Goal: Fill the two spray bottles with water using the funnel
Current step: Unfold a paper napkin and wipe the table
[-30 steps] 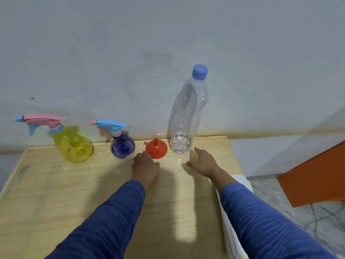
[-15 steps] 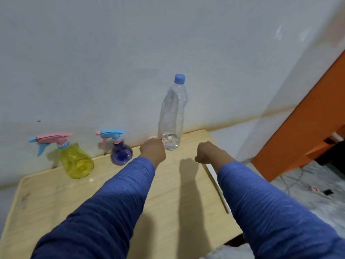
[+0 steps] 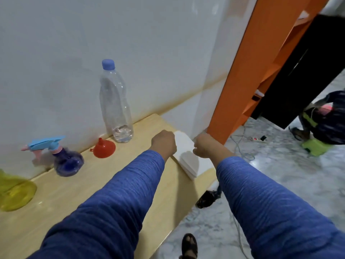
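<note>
Both spray bottles, blue (image 3: 68, 161) and yellow (image 3: 15, 193), sit capped by the unused funnel (image 3: 104, 150) and capped water bottle (image 3: 115, 103); left hand (image 3: 164, 144) and right hand (image 3: 204, 147) hover fisted, apparently empty.

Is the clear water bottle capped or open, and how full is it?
Capped and nearly empty: the blue cap sits on the water bottle, which stands upright with water only at its base.

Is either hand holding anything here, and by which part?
Nothing visibly held: left hand and right hand are fists clear of the funnel and bottles.
</note>
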`<state>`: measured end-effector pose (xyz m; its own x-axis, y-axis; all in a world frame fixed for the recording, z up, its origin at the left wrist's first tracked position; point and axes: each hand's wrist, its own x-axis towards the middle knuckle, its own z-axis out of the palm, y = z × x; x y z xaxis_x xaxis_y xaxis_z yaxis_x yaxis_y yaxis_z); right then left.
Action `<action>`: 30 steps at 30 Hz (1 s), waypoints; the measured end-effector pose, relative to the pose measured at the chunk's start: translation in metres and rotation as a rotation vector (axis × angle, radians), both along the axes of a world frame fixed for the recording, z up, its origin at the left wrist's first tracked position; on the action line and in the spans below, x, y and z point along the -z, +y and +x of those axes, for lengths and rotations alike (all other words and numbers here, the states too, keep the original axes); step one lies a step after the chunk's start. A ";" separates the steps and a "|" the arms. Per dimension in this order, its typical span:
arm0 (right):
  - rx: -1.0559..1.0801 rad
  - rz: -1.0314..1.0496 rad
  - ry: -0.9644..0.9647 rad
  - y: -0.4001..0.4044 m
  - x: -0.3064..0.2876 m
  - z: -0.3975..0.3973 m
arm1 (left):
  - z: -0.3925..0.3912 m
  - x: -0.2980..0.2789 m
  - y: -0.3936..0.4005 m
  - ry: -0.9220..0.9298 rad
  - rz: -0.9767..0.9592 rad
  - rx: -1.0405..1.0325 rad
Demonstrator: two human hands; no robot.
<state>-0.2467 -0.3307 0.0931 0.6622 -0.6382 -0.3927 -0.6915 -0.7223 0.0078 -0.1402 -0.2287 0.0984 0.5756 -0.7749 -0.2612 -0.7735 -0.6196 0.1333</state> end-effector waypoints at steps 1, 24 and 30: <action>0.023 0.026 -0.012 -0.002 0.008 -0.008 | -0.007 0.007 -0.006 0.010 0.001 0.020; 0.239 0.221 -0.511 0.021 0.096 -0.063 | -0.029 0.109 -0.018 0.223 -0.219 0.146; 0.225 0.212 -0.540 0.023 0.100 -0.063 | -0.029 0.108 -0.017 0.223 -0.246 0.147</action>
<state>-0.3101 -0.3076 -0.0069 0.6614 -0.7297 -0.1735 -0.6930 -0.5061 -0.5134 -0.1694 -0.2453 -0.0096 0.4032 -0.9004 -0.1633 -0.7869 -0.4323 0.4404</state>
